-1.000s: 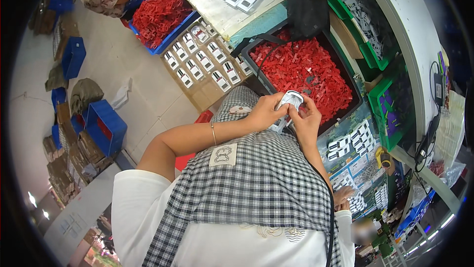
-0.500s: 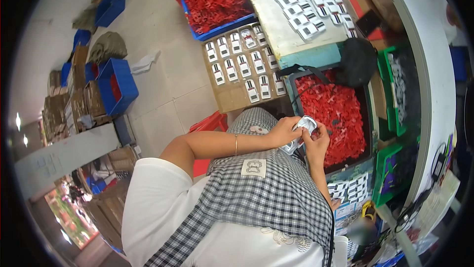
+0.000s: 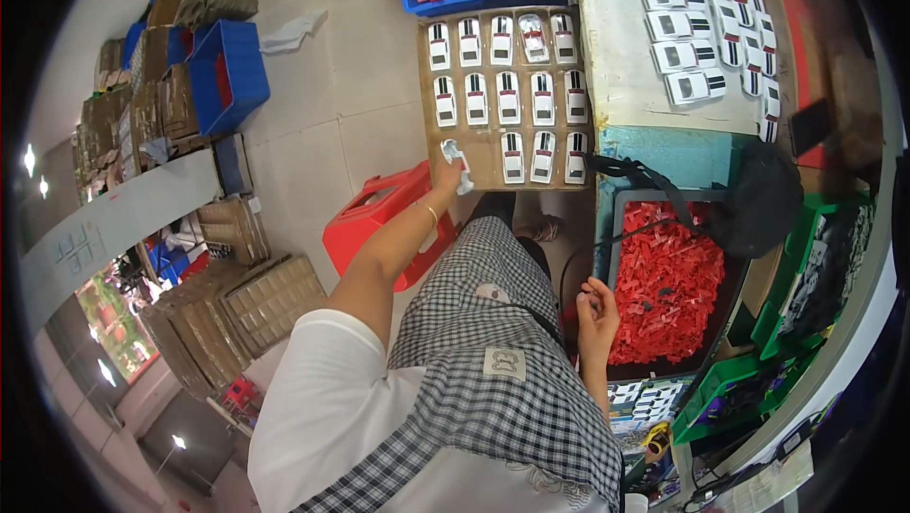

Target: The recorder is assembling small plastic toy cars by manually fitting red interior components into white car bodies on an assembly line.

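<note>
My left hand (image 3: 447, 176) reaches out over the near left corner of a brown cardboard sheet (image 3: 479, 148). Its fingers are closed on a white toy car body (image 3: 454, 152), which is at the sheet's surface; whether it rests there I cannot tell. Rows of white toy car bodies (image 3: 508, 98) with dark stripes lie on the same sheet. My right hand (image 3: 598, 316) hovers by the left edge of a dark tray (image 3: 618, 229) filled with red plastic parts (image 3: 668, 285). Its fingers are loosely bent and apart, with nothing visible in them.
More white cars (image 3: 682, 25) lie on the table (image 3: 626, 86) at upper right, a black bag (image 3: 758, 200) near them. A blue crate (image 3: 483, 3) of red parts stands beyond the sheet. A red plastic stool (image 3: 370, 219) is at left. Green bins (image 3: 730, 399) stand at right.
Both hands held a car body together before. The left hand has carried it away to the left, to the cardboard sheet. My right hand has let go, and the view has shifted.
</note>
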Tool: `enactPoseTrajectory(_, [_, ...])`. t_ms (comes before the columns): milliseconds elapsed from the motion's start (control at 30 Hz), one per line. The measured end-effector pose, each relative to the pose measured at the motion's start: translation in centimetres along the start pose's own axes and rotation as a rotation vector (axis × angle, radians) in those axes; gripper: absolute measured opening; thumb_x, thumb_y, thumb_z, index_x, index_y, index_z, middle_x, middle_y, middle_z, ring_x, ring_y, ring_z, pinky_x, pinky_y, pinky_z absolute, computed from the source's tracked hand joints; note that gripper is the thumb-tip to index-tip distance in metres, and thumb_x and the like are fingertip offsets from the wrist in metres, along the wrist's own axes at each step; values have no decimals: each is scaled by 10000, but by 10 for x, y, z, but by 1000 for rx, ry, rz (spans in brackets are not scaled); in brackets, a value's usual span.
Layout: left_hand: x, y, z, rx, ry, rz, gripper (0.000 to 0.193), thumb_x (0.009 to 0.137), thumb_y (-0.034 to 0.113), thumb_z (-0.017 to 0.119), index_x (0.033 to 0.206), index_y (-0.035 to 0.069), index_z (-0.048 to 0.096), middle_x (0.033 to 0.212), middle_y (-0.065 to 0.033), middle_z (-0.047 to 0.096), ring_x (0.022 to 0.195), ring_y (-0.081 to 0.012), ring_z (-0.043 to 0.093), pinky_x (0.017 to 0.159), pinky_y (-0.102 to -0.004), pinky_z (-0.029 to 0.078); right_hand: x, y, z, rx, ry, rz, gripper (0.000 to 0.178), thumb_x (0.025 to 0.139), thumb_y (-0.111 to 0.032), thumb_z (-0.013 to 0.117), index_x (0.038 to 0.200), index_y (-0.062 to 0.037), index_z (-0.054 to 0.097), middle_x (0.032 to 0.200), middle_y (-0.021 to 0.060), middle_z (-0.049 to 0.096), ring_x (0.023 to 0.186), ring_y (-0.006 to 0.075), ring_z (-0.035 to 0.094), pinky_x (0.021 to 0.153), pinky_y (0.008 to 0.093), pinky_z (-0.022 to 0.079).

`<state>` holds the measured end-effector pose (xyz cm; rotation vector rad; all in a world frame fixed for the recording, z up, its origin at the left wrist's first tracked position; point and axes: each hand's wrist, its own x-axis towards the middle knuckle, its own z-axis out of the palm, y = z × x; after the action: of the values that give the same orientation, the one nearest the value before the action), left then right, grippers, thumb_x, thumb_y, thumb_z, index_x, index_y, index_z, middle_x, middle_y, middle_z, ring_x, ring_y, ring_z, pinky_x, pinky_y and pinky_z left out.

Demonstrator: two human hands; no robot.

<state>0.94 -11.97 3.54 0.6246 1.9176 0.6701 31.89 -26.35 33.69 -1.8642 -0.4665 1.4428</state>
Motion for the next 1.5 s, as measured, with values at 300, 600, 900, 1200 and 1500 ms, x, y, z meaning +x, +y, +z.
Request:
enactPoseTrajectory(300, [-29,18,76,726,292,138,695,671,165,769,1256,58,408,1158,-206,505,1104,-384,466,959,-454,379,4,-11,4,20,59,71,256,902,-37,576,1147,28,541,978,58,616,837,93,582,749,200,462])
enactPoseTrajectory(600, [-6,-2,84,783,237,235,649,747,286,697,1254,3,406,1151,-271,472,1093,-429,443,967,-496,343,-16,6,-14,109,203,52,237,903,-59,579,1127,18,564,972,59,629,881,98,588,782,220,470])
enactPoseTrajectory(900, [-4,37,65,1158,-425,385,494,854,288,538,1276,30,520,918,-182,658,836,-316,634,719,-410,487,-81,82,-75,82,861,-50,186,878,-34,574,1062,-28,597,1027,75,580,877,145,570,774,245,476])
enactPoseTrajectory(1200, [-80,86,112,509,-612,2,371,866,85,563,1224,-6,527,795,-20,556,625,-95,499,494,-231,408,-117,249,-118,-205,1324,210,606,735,-60,705,1280,-27,442,1207,200,445,1088,327,484,931,406,413])
enactPoseTrajectory(1500, [-222,190,100,307,-631,563,309,914,50,483,1218,41,535,1016,-63,549,825,-129,562,663,-237,477,-103,224,-150,-559,1019,264,726,680,-88,748,1319,-60,405,1292,162,454,1148,354,464,906,414,432])
